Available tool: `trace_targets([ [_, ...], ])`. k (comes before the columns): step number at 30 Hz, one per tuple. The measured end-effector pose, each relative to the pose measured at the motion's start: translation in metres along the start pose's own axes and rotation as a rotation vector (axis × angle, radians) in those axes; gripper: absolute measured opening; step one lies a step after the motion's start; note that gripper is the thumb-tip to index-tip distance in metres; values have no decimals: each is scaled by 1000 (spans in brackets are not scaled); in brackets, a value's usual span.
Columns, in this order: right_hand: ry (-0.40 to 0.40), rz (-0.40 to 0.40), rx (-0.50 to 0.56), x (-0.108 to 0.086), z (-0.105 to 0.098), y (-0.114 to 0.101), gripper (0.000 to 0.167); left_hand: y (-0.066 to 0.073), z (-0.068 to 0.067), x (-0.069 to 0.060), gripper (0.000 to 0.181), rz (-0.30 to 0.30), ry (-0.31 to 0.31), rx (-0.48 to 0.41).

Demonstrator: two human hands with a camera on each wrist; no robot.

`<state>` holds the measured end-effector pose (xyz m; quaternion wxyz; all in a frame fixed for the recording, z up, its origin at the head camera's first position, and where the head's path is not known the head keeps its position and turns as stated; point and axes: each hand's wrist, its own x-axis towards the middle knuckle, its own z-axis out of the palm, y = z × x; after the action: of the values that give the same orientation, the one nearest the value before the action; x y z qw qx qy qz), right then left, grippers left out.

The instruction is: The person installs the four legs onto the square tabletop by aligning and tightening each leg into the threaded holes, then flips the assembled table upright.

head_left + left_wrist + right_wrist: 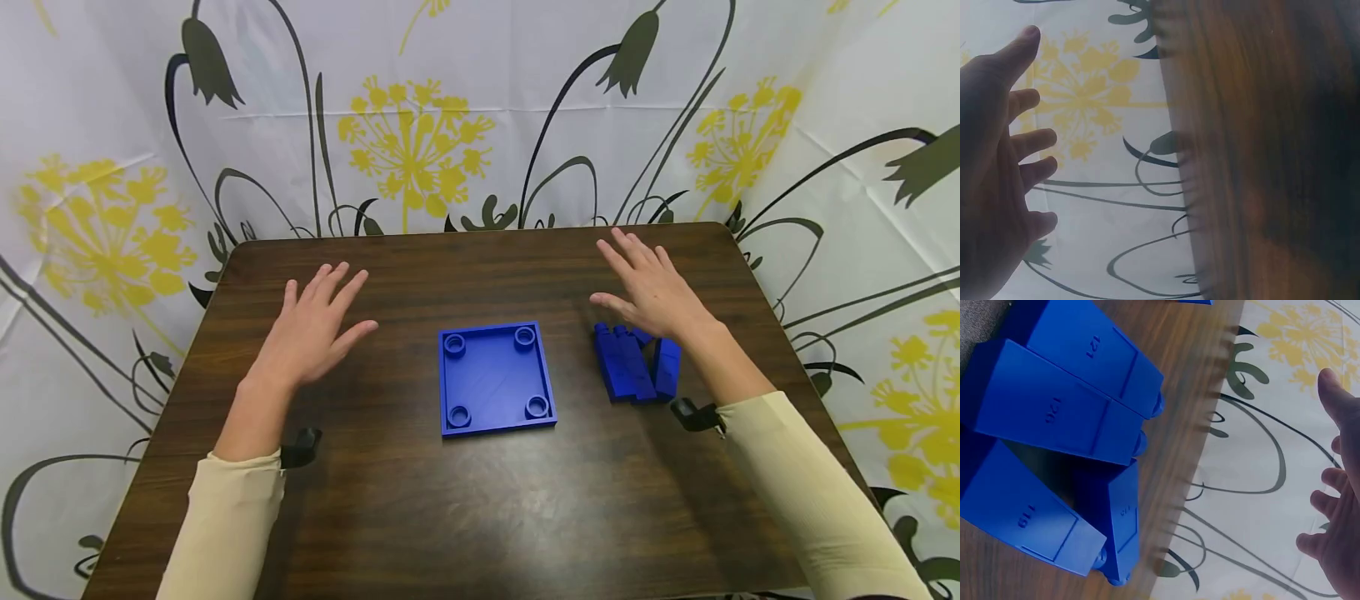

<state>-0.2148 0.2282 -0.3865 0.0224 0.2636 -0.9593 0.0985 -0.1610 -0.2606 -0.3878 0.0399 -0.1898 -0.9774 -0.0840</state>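
A blue square panel (497, 377) with a raised rim lies on the table, a round socket near each corner. To its right, several blue tapered blocks (624, 364) lie close together. In the right wrist view these blue blocks (1054, 403) show embossed numbers and a small rounded peg at one end. My left hand (309, 329) hovers left of the panel, fingers spread and holding nothing. My right hand (652, 292) is over the far side of the blocks, its fingers extended and apart from them. Both the left hand (991, 156) and right hand (1344, 487) appear empty in the wrist views.
The dark wooden table (480, 517) reaches the patterned white cloth (480, 108) at its back and sides. A black wrist camera (302, 448) sits on the left wrist, another black camera (693, 414) on the right.
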Motion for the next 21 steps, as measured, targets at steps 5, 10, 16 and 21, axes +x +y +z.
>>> trace_targets([
  [5, 1, 14, 17, -5, 5, -2, 80, 3, 7, -3, 73, 11, -11, -112],
  [10, -3, 97, -17, -17, 17, -13, 63, 7, 25, -7, 73, 15, -42, -217],
  [16, -34, 231, -30, -38, 40, -30, 47, 15, 50, -12, 72, 32, -82, -277],
  [21, -55, 297, -54, -52, 57, -39, 41, 31, 69, -14, 70, 82, -135, -320],
])
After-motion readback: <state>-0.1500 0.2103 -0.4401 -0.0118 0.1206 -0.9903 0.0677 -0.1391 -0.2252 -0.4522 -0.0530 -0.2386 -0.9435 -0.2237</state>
